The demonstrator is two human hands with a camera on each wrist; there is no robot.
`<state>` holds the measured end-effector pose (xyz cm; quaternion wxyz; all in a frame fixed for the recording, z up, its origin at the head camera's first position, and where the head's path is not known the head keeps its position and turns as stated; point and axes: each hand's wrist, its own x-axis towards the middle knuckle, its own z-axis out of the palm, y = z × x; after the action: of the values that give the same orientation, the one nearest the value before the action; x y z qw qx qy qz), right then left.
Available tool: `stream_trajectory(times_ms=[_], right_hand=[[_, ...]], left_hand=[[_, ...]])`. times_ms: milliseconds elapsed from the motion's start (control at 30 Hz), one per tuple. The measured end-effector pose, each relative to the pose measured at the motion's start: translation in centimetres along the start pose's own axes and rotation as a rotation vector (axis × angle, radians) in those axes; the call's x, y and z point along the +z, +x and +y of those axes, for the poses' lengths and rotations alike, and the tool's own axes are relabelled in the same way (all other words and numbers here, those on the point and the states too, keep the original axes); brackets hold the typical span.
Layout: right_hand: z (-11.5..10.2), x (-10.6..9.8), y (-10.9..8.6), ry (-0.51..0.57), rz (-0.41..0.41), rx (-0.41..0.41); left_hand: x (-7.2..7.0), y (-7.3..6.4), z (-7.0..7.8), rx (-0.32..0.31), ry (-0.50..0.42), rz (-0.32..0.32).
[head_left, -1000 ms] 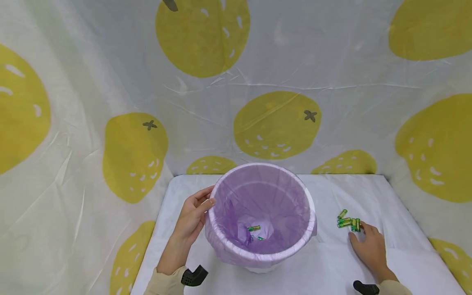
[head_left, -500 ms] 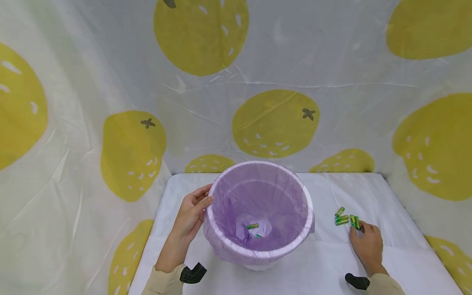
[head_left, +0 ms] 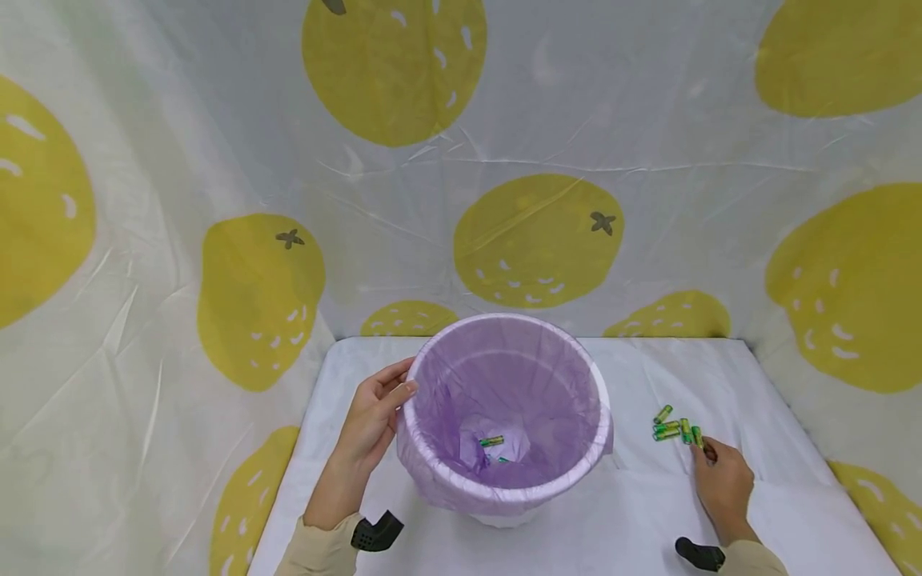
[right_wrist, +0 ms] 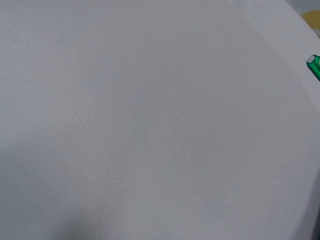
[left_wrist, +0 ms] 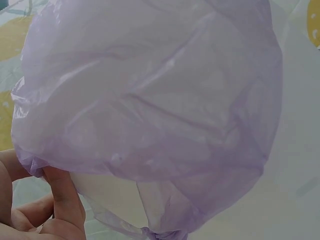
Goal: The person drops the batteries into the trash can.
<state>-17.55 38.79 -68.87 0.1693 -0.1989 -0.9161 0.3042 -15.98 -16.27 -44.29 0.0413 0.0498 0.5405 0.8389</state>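
A white bin (head_left: 603,408) lined with a purple plastic bag (head_left: 533,376) stands mid-table, with a few green batteries (head_left: 492,441) at its bottom. My left hand (head_left: 374,416) grips the bin's left rim, thumb on top. In the left wrist view, its fingers (left_wrist: 65,200) curl under the gathered edge of the bag (left_wrist: 150,100). On the right, my right hand (head_left: 723,480) pinches a green battery (head_left: 697,437) between thumb and fingers. Just left of it lie several more batteries (head_left: 666,435). The right wrist view catches only a battery's end (right_wrist: 313,64) at its edge.
A white cloth (head_left: 641,520) covers the table. Fabric walls (head_left: 403,216) printed with yellow fruit enclose it at the back and sides. The bin stands between the two hands, its rim well above the tabletop.
The right hand's fingers have closed from beside the batteries to a pinch on the rightmost one, which has parted slightly from its neighbour. The left hand stays on the rim.
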Motion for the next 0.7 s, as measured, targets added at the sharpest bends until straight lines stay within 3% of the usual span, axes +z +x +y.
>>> stream_trajectory(times_ms=[167, 433, 700], right_hand=[[-0.1, -0.1, 0.1, 0.006, -0.001, 0.005], [-1.1, -0.3, 0.9, 0.070, 0.069, -0.007], [-3.1, -0.9, 1.6, 0.058, 0.056, -0.132]], left_hand=[[-0.1, 0.0, 0.0, -0.007, -0.003, 0.003], [0.0, 0.2, 0.0, 0.023, -0.002, -0.005], [0.1, 0.2, -0.1, 0.023, -0.001, 0.015]])
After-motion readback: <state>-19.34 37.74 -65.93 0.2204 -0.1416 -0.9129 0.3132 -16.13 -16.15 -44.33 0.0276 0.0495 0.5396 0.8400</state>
